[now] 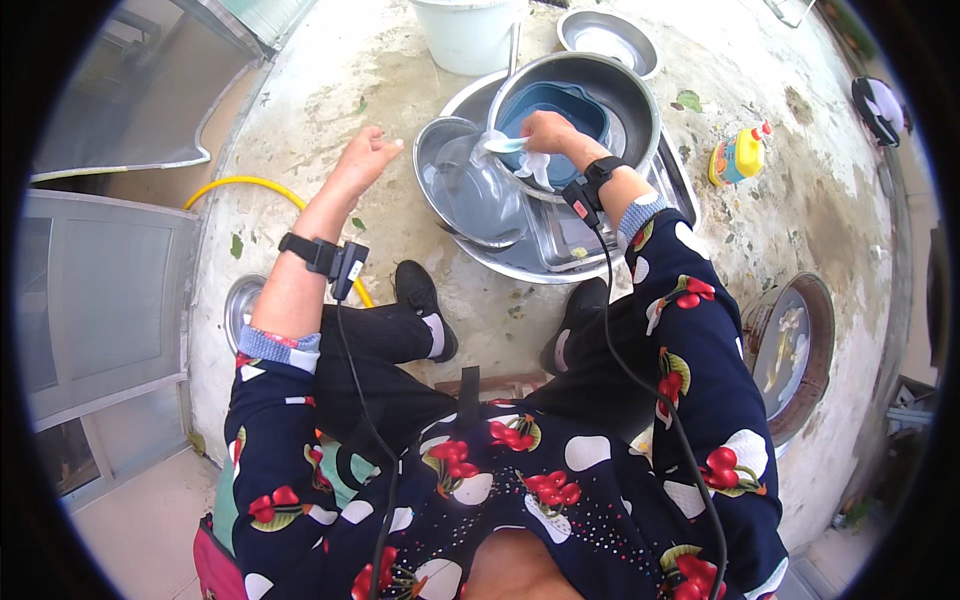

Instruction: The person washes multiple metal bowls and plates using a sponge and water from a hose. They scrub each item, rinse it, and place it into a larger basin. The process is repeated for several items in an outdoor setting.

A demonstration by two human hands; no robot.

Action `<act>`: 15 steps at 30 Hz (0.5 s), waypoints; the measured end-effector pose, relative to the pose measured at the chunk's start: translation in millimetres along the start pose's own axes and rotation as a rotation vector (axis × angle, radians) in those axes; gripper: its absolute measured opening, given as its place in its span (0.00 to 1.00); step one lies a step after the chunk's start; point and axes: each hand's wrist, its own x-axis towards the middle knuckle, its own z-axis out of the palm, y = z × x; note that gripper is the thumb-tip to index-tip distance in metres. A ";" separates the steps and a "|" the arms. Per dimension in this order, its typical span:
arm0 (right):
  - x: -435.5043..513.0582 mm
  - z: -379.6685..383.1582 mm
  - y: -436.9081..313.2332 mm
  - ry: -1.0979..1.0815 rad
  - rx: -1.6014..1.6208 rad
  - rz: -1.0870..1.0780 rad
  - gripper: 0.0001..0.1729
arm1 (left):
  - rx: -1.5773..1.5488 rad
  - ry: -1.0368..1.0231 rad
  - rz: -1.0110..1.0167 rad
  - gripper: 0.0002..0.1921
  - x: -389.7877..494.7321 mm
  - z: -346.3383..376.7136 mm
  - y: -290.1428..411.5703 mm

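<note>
My right hand (551, 133) grips a light-coloured spoon (507, 145) and a wet white cloth (535, 166) above the near left rim of a large metal bowl (649, 105). A blue plastic basin (592, 112) lies inside that bowl. To its left, a tilted metal bowl (480, 196) holds greyish water. Both bowls rest in a wide metal basin (499, 264), together with a rectangular metal tray (574, 236). My left hand (367, 161) is raised left of the bowls, touching none of them; its fingers are partly curled and nothing shows in it.
A white bucket (472, 37) and a shallow metal bowl (607, 43) stand beyond the basin. Right of it is a yellow detergent bottle (739, 156). A round container (821, 352) with scraps stands at the lower right. A yellow hose (255, 182) runs on the left.
</note>
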 end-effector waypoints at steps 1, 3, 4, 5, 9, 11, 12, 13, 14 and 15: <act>-0.1 -1.3 7.5 -0.007 -0.039 0.055 0.16 | 0.073 -0.041 0.105 0.41 18.0 27.8 0.0; -2.6 -4.1 23.2 -0.032 -0.074 0.103 0.16 | 0.231 -0.113 0.188 0.40 43.2 70.4 2.5; -3.8 -6.1 30.4 -0.051 -0.104 0.155 0.16 | 0.305 -0.117 0.240 0.40 55.4 85.1 8.4; -5.0 -8.1 36.9 -0.076 -0.120 0.199 0.16 | 0.374 -0.101 0.302 0.41 62.0 96.5 10.4; -6.6 -6.8 55.8 -0.138 -0.108 0.224 0.17 | 0.652 0.295 0.125 0.41 87.6 131.3 -0.9; -4.7 -1.5 62.6 -0.161 -0.085 0.208 0.17 | 0.644 0.368 0.062 0.40 105.2 133.2 -24.3; -2.5 1.9 65.8 -0.162 -0.085 0.193 0.17 | 0.533 0.261 -0.034 0.38 115.4 131.9 -37.2; -0.4 5.6 68.8 -0.143 -0.080 0.181 0.17 | 0.391 0.124 -0.127 0.36 129.2 119.4 -50.0; 2.1 9.2 71.5 -0.138 -0.058 0.182 0.17 | 0.241 0.055 -0.227 0.33 134.5 115.1 -63.8; 4.2 12.8 73.8 -0.126 -0.044 0.176 0.17 | -0.012 -0.097 -0.327 0.30 139.7 108.7 -75.1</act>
